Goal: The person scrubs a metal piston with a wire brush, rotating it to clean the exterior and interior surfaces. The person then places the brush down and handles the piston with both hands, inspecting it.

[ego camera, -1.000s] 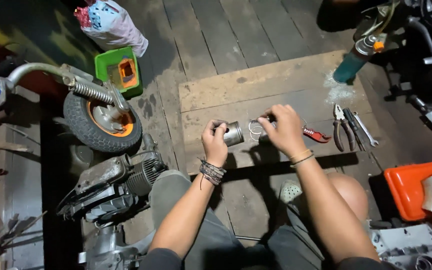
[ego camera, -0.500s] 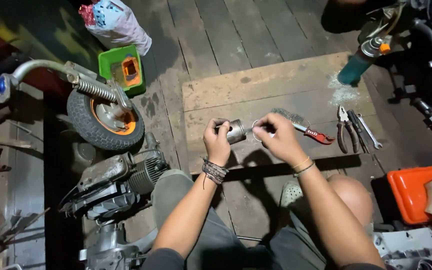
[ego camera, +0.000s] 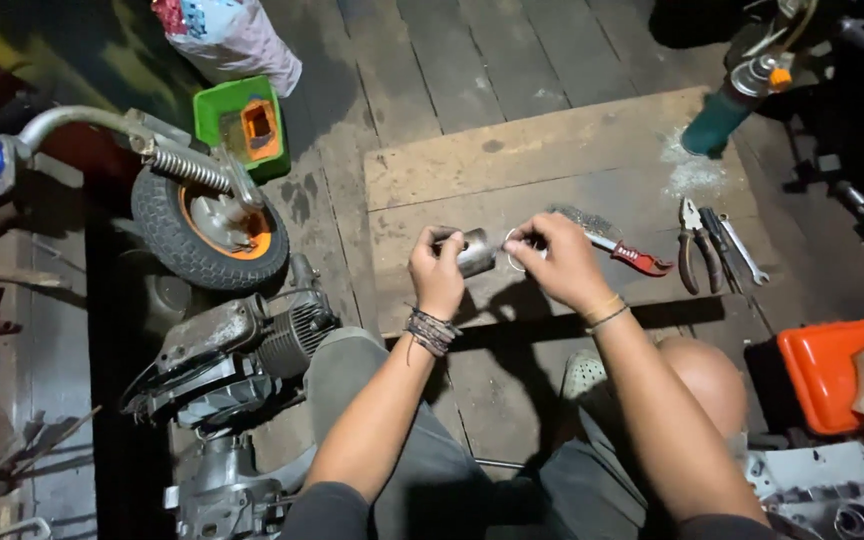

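At the far left a small wheel point(ego camera: 210, 228) with an orange hub is lying beside a green box point(ego camera: 242, 125), and below them an engine block point(ego camera: 227, 355) is resting on the floor. Moving right, the left hand point(ego camera: 436, 275) is gripping a metal piston point(ego camera: 475, 252) – held in the air just above the wooden board point(ego camera: 512, 160). The right hand point(ego camera: 562, 262) is pinching a thin wire ring point(ego camera: 514, 250) right at the piston's end. The piston looks hard, smooth and fairly solid, best clasped around its sides; the ring seems springy and easily bent, so fingertips at its edge suit it. Further right a red-handled wire brush point(ego camera: 624, 252), pliers point(ego camera: 690, 245) and a spanner point(ego camera: 742, 252) are lying on the board.
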